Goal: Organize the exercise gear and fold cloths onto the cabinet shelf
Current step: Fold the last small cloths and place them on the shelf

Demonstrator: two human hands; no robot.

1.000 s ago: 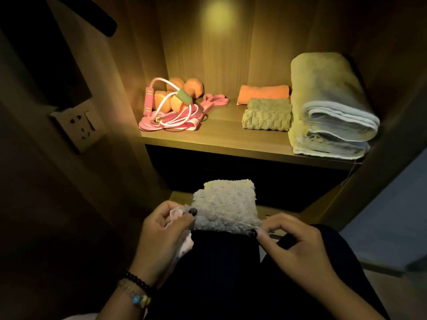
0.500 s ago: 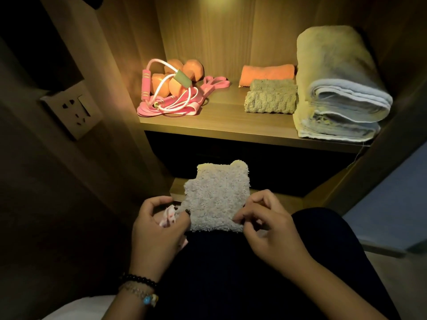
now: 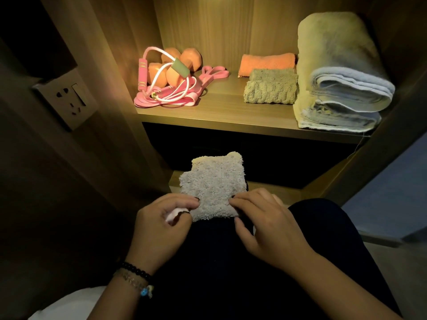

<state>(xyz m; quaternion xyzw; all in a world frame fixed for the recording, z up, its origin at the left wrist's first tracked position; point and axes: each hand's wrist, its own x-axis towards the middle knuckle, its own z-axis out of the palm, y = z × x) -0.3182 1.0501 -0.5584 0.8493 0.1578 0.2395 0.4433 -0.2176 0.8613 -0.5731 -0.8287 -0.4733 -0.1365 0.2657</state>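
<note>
On the lap, below the cabinet shelf (image 3: pixel 231 116): one small fluffy cloth (image 3: pixel 213 187), long axis toward 12 o'clock, near corners pinched by left hand (image 3: pixel 161 219) and right hand (image 3: pixel 263 224) alike, shelf's folded cloths (image 3: pixel 270 88) lying at 1 o'clock.

Shelf (image 3: pixel 231 116) in cabinet, above lap. On shelf left: dumbbells (image 3: pixel 171 70) at back, jump rope (image 3: pixel 161 88) draped over and before them, band (image 3: pixel 215 73) just right. Shelf middle: two folded cloths (image 3: pixel 270 88), one (image 3: pixel 265 63) behind. Shelf right: towel stack (image 3: pixel 335 72). Below shelf, on lap: small cloth (image 3: pixel 215 188) between left hand (image 3: pixel 161 227) and right hand (image 3: pixel 265 225). Wall socket (image 3: pixel 64 98) far left.
</note>
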